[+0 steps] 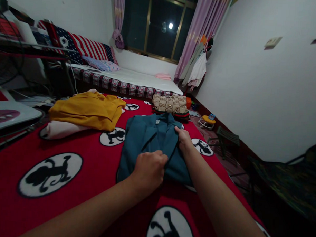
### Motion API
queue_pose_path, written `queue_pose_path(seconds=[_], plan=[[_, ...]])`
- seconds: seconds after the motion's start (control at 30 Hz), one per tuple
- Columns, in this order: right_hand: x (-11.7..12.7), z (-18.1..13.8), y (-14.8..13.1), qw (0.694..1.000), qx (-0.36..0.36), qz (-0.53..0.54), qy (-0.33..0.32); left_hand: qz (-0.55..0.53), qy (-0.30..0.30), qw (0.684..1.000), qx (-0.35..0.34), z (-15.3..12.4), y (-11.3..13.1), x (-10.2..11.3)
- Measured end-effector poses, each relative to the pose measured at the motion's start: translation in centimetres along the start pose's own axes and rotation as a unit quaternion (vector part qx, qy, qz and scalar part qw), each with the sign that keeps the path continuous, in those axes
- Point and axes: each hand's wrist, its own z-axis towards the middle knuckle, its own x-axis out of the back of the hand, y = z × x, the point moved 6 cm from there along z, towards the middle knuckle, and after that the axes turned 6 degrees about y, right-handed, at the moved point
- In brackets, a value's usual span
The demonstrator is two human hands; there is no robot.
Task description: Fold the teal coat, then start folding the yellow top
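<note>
A teal collared shirt (pixel 136 135) lies folded on a red blanket (pixel 90 185) with white circles and black figures. My left hand (pixel 151 168) is closed in a fist over the front of the shirt, its fingertips turned down and pinching the cloth near the placket. At the right side of the collar, my right hand (pixel 182 137) grips the shirt between thumb and fingers. The collar faces away from me, with a small label inside it.
Left of the shirt sits a pile of yellow clothing (pixel 88 109) over pale cloth. Behind it lies a folded beige patterned item (pixel 170 104). A bed (pixel 138 78) stands under the window. Along the right are a small stool (pixel 208 121) and a dark folding chair (pixel 288 178).
</note>
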Motion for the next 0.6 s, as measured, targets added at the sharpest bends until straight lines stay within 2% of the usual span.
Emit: queue_pose_path(seconds=[0.07,0.17,0.2,0.27,0.37,0.43,0.53,0.6], plan=[[-0.1,-0.1,0.2,1.000,0.003,0.005,-0.011,0.032,-0.036,0.998,-0.039,-0.5,1.7,-0.6],[-0.1,-0.5,0.6,1.000,0.007,0.003,-0.027,0.046,-0.142,0.987,-0.054,-1.3,3.1,-1.8],[-0.1,-0.6,0.6,0.999,0.008,0.000,-0.032,0.048,-0.155,0.985,-0.058,-1.4,3.4,-1.9],[0.0,-0.7,0.7,0.999,0.012,-0.013,-0.042,0.043,-0.118,0.989,-0.081,-1.2,3.9,-1.1],[0.3,-0.5,0.4,0.997,0.026,-0.051,-0.054,-0.006,0.023,0.992,-0.123,-0.4,4.1,0.9],[0.7,-0.4,0.0,0.993,0.043,-0.089,-0.056,-0.051,0.082,0.987,-0.126,0.1,3.5,1.0],[1.3,-0.9,-1.1,0.985,0.087,-0.143,-0.037,-0.071,0.073,0.987,-0.122,0.9,2.2,-1.3],[1.6,-1.9,-2.8,0.955,0.196,-0.224,0.006,-0.069,0.044,0.989,-0.126,1.1,1.6,-3.1]])
